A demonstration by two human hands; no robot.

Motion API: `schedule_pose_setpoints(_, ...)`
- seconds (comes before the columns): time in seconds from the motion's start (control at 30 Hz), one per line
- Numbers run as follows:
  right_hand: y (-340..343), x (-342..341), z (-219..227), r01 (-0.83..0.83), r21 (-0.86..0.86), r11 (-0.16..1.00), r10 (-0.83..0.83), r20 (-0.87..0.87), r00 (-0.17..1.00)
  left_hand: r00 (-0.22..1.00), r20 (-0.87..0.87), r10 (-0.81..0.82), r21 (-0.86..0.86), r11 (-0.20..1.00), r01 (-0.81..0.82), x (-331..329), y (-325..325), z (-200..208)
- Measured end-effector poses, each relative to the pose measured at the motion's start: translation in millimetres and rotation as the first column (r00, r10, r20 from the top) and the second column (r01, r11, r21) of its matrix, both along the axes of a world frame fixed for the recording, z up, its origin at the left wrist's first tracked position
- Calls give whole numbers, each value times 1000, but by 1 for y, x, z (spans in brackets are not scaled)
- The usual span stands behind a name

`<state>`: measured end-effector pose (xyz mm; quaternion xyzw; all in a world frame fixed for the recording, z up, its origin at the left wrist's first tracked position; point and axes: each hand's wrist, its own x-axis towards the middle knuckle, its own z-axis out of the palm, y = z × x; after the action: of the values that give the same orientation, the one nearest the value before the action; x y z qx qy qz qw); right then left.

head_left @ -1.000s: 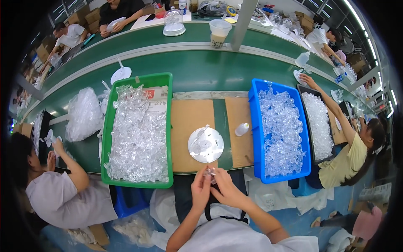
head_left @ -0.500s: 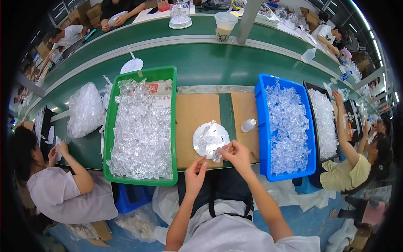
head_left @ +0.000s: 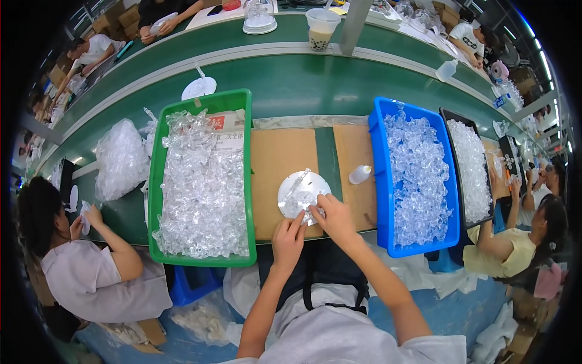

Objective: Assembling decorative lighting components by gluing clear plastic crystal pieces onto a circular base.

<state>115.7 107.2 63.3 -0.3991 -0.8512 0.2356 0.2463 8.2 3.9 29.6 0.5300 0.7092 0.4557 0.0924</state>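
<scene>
A round white disc [head_left: 321, 184] lies on brown cardboard in front of me, with a long clear plastic part [head_left: 297, 183] on it. Over the disc's near edge, my right hand [head_left: 336, 222] pinches a small clear plastic piece [head_left: 308, 216]. My left hand [head_left: 287, 244] meets it from the left, its fingertips closed on the same piece. The fingers partly cover that piece, so its exact shape is hidden.
A green tray [head_left: 250, 182] of clear plastic parts stands left; a blue tray [head_left: 381, 182] of similar pieces stands right, beside a black tray [head_left: 488, 203]. A small white bottle [head_left: 359, 175] lies near the disc. Co-workers sit on both sides and across the bench.
My right hand has brought the small clear piece left and slightly up, over the disc's near edge. My left hand has moved up and right to meet it, its fingers closing in.
</scene>
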Motion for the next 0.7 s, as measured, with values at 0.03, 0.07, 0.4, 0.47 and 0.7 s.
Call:
schedule_pose_setpoints(0.03,-1,0,0,2,1,1000,-2,1,1000,1000,26,2,-6,1000,-2,0,2,-1)
schedule_pose_setpoints(0.07,-3,-1,-1,19,5,1000,-19,-21,1000,999,52,4,-12,1000,-4,0,3,-3)
schedule_pose_setpoints(0.4,-2,-3,-11,93,-3,996,-93,-89,992,999,-22,-28,-82,996,26,-4,10,0)
schedule_pose_setpoints(0.47,0,2,-15,90,-78,993,-98,-107,989,997,-56,-59,-71,996,55,-6,12,1)
schedule_pose_setpoints(0.7,9,26,-3,578,27,816,-509,-442,739,969,-243,-52,-85,996,32,-7,6,-5)
